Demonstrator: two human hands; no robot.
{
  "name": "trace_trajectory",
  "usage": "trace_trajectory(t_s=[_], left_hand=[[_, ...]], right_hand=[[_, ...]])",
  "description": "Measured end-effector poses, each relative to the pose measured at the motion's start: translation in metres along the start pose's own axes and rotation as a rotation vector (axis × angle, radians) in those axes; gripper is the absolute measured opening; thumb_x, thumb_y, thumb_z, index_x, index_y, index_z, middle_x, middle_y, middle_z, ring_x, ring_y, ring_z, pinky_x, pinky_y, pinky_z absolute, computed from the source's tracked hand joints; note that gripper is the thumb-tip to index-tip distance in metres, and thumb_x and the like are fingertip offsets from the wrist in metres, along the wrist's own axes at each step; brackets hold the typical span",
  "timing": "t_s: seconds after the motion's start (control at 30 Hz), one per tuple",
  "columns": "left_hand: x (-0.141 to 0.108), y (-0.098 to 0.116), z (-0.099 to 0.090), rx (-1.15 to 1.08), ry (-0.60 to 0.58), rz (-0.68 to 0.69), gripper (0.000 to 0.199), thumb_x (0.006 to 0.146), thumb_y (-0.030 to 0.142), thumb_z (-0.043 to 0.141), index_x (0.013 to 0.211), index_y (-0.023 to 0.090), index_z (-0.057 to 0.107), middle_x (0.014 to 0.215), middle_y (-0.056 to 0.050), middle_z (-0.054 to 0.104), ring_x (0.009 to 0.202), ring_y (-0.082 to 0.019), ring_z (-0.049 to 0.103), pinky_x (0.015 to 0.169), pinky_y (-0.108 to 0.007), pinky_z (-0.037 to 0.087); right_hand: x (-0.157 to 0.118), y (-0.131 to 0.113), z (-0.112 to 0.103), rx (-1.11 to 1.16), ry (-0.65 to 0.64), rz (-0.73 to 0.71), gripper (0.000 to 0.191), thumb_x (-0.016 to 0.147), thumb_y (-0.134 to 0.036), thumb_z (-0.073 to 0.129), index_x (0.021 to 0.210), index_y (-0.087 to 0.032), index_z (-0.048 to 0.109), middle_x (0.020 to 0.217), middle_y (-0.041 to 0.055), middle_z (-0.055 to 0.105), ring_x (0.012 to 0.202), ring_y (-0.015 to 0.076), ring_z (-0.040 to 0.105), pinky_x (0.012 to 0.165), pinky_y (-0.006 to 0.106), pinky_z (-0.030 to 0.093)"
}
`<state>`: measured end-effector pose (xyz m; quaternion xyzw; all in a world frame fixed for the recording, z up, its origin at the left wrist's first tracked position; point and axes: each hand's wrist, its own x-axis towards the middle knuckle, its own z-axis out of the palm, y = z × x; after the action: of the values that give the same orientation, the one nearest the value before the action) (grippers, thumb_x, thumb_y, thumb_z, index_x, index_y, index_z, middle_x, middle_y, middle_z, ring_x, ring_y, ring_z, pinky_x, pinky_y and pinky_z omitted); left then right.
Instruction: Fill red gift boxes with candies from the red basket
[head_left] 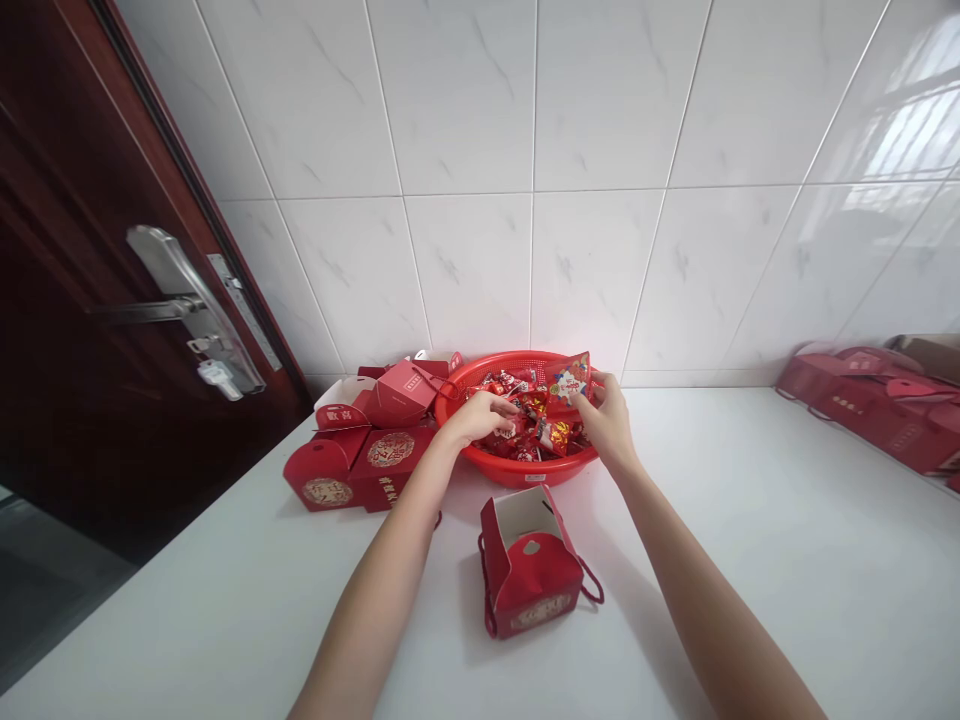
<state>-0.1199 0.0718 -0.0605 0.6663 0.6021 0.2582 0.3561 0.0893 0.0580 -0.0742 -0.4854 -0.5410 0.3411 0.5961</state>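
A round red plastic basket (527,475) stands near the wall, full of red and gold wrapped sweets (555,436). My right hand (606,420) is at its right rim, fingers closed on a flat red packet (570,380) with a colourful print. Over the left part of the sweets reaches my left hand (484,418); its fingers are bent in among the wrappers, and whatever they touch is too small to make out. Closer to me, an open red gift box (536,585) with rope handles stands upright on the white table (720,560).
Several red gift boxes (352,470) are heaped left of the basket, touching it or close to it. More red boxes (877,405) lie at the far right by the tiled wall (465,260). A dark door (90,200) with keys in its lock is at the left.
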Motion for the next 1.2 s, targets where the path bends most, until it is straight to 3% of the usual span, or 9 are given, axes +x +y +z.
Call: trace_trajectory(t_s=[0.2,0.37,0.57,0.7,0.77,0.87,0.93,1.1,1.2], left_hand=[[-0.001,0.000,-0.004,-0.446,0.069,0.060,0.036,0.059,0.004,0.078,0.094,0.015,0.079,0.093,-0.006,0.077,0.096,-0.020,0.069,0.075,-0.025,0.054],[-0.002,0.002,-0.004,-0.613,0.044,0.017,0.037,0.054,0.011,0.084,0.091,0.014,0.079,0.087,-0.006,0.076,0.083,-0.019,0.069,0.071,-0.026,0.053],[-0.007,0.008,-0.005,-0.713,0.007,0.019,0.031,0.058,0.011,0.086,0.087,0.013,0.077,0.077,-0.002,0.074,0.074,-0.013,0.067,0.075,-0.024,0.051],[-0.012,0.014,-0.004,-0.861,-0.017,0.047,0.026,0.067,0.009,0.082,0.090,0.012,0.073,0.079,-0.003,0.073,0.071,-0.012,0.067,0.073,-0.024,0.053],[-0.015,0.020,-0.002,-0.907,-0.014,0.075,0.023,0.071,0.009,0.080,0.092,0.013,0.071,0.083,-0.003,0.074,0.072,-0.012,0.068,0.074,-0.025,0.055],[-0.019,0.029,0.003,-0.924,-0.051,0.127,0.022,0.074,0.011,0.079,0.093,0.014,0.069,0.090,-0.004,0.074,0.080,-0.014,0.070,0.083,-0.030,0.057],[-0.021,0.033,0.006,-0.906,-0.066,0.143,0.025,0.073,0.011,0.080,0.094,0.015,0.067,0.089,-0.003,0.074,0.083,-0.015,0.071,0.089,-0.034,0.056],[-0.017,0.026,0.003,-0.714,-0.050,0.136,0.024,0.076,0.027,0.081,0.092,0.016,0.068,0.085,-0.003,0.074,0.082,-0.017,0.072,0.086,-0.034,0.057],[-0.008,0.010,-0.003,-0.514,0.059,0.147,0.024,0.080,0.035,0.077,0.092,0.016,0.068,0.085,-0.004,0.074,0.084,-0.017,0.071,0.079,-0.029,0.056]], right_hand=[[0.000,-0.001,0.000,-0.054,-0.025,-0.021,0.032,0.075,-0.035,0.058,0.105,-0.025,0.053,0.099,0.0055,0.071,0.086,0.0255,0.068,0.076,0.040,0.053],[0.001,0.001,0.000,-0.123,-0.025,-0.064,0.035,0.076,-0.036,0.059,0.109,-0.023,0.057,0.103,0.0076,0.071,0.092,0.0265,0.067,0.079,0.041,0.052],[0.004,0.010,0.002,-0.270,0.001,-0.152,0.037,0.077,-0.033,0.058,0.113,-0.022,0.061,0.097,0.0079,0.071,0.091,0.0270,0.066,0.080,0.044,0.052],[0.001,0.003,0.004,-0.347,0.058,-0.290,0.030,0.079,-0.033,0.058,0.105,-0.021,0.064,0.111,0.0137,0.070,0.109,0.0324,0.061,0.094,0.052,0.048],[-0.004,-0.005,0.006,-0.280,-0.016,-0.330,0.026,0.084,-0.041,0.059,0.101,-0.022,0.065,0.111,0.0133,0.071,0.112,0.0325,0.062,0.097,0.051,0.047],[-0.011,-0.015,0.010,-0.087,-0.218,-0.262,0.031,0.086,-0.050,0.061,0.101,-0.023,0.064,0.101,0.0092,0.074,0.098,0.0283,0.068,0.087,0.044,0.053],[-0.013,-0.017,0.012,-0.040,-0.280,-0.239,0.029,0.085,-0.048,0.063,0.101,-0.024,0.064,0.096,0.0071,0.074,0.091,0.0267,0.069,0.079,0.040,0.054],[-0.011,-0.010,0.013,-0.092,-0.312,-0.269,0.019,0.083,-0.042,0.061,0.084,-0.023,0.062,0.073,0.0025,0.067,0.069,0.0224,0.064,0.066,0.036,0.050],[-0.009,-0.006,0.014,-0.029,-0.298,-0.202,0.020,0.080,-0.042,0.063,0.084,-0.023,0.059,0.075,0.0020,0.066,0.070,0.0230,0.066,0.068,0.038,0.053]])
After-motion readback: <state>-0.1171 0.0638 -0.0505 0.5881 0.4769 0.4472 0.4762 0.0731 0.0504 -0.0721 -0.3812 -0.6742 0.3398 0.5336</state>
